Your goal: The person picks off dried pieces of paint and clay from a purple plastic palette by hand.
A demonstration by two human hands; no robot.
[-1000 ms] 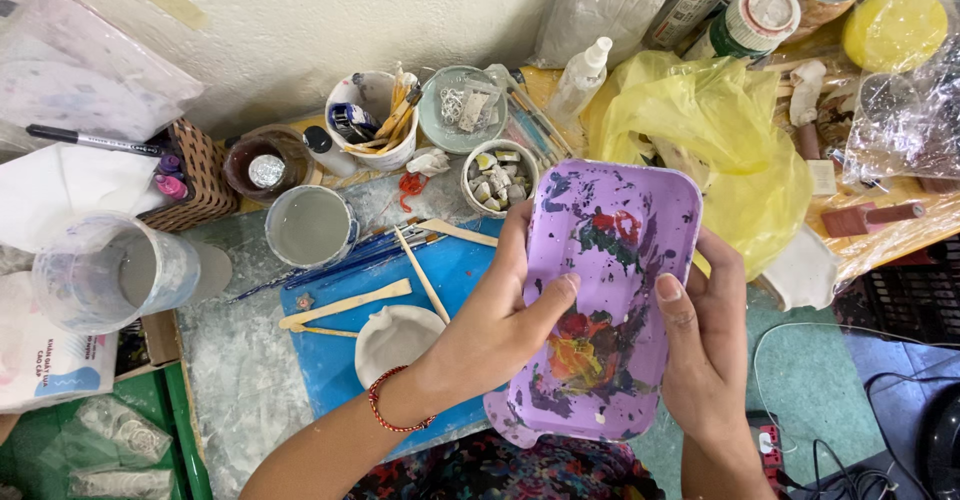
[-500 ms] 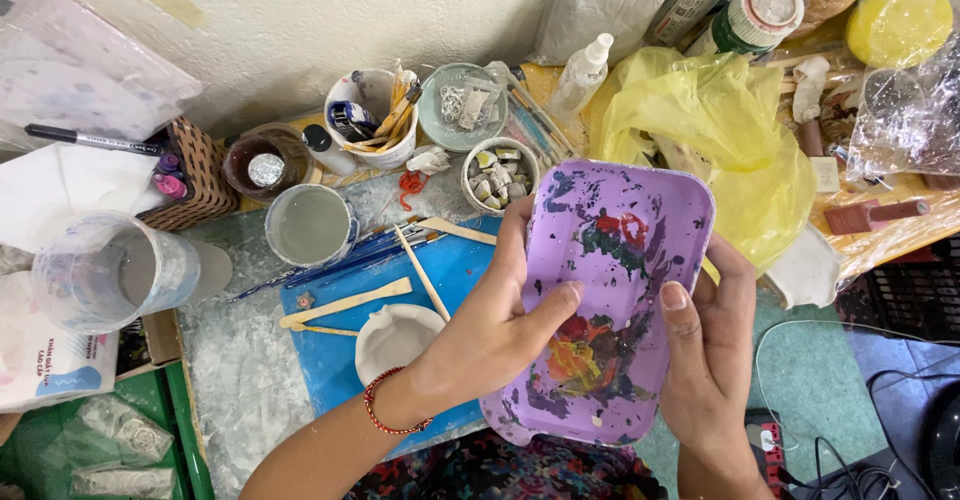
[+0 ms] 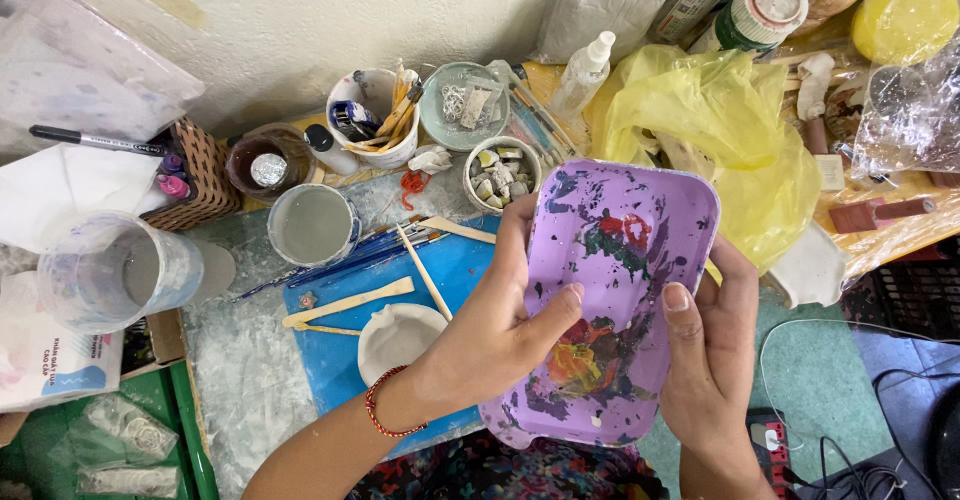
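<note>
Vs. half a sec ago, the purple tray (image 3: 610, 290) sits a touch more upright and squared to the lens; both thumbs have crept inward over the paint-smeared middle. Judging by that, it's mid-handling, being turned or inspected, not set down.

Left hand (image 3: 497, 338) wraps the tray's left edge, thumb laid across the inner face toward the orange/yellow blotch, fingers behind. Right hand (image 3: 708, 365) clasps the right edge and lower corner, thumb on the inside too. Both closed on the tray, which is lifted off the bench at center-right of frame, between the two palms.

Under/left of it: blue mat (image 3: 335, 345) w/ wooden sticks (image 3: 348, 303) and a white dish (image 3: 395, 338). Yellow plastic bag (image 3: 715, 125) lies just behind, upper right.
</note>
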